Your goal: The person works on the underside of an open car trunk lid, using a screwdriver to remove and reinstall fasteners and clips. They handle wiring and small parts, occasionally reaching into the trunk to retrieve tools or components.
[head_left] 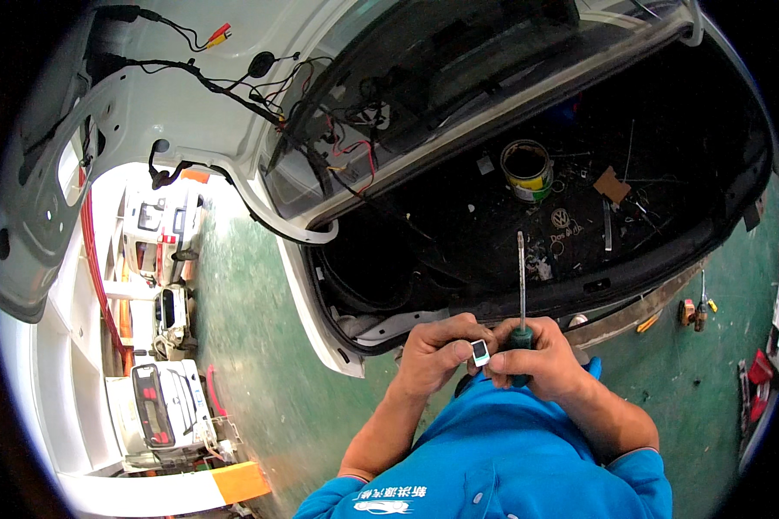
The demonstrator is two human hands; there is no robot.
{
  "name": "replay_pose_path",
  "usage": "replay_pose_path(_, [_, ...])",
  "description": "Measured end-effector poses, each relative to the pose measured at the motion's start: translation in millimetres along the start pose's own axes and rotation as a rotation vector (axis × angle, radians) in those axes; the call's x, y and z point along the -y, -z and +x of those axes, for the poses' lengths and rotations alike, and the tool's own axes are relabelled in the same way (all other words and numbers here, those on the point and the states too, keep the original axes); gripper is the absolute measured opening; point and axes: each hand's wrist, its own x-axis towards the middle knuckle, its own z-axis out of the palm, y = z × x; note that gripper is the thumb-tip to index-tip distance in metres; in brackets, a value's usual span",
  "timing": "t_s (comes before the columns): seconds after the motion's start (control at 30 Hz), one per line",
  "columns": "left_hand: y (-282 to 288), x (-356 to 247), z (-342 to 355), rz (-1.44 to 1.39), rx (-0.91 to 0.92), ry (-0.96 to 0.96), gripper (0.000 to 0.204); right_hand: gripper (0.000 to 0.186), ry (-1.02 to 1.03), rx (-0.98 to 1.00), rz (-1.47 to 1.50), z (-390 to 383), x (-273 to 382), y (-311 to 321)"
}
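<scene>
Below the frame's centre, the right hand [547, 356] is gripping a screwdriver [520, 338] (its shaft pointing up the frame) while the left hand [439, 349], close beside, is pinching a small black-and-white piece [480, 351] left of the screwdriver.

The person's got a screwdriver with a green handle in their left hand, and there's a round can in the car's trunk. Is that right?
Not quite: the head view shows the green-handled screwdriver in the right hand, not the left hand. There's a round can in the car's trunk.
</scene>
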Motion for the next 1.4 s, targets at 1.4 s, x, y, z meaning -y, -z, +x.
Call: replay_pose_path(1.4, [7, 11, 5, -0.320, 0.013, -0.170, 0.031, 0.012, -0.001, -0.025, 0.179, 10, -6, -14])
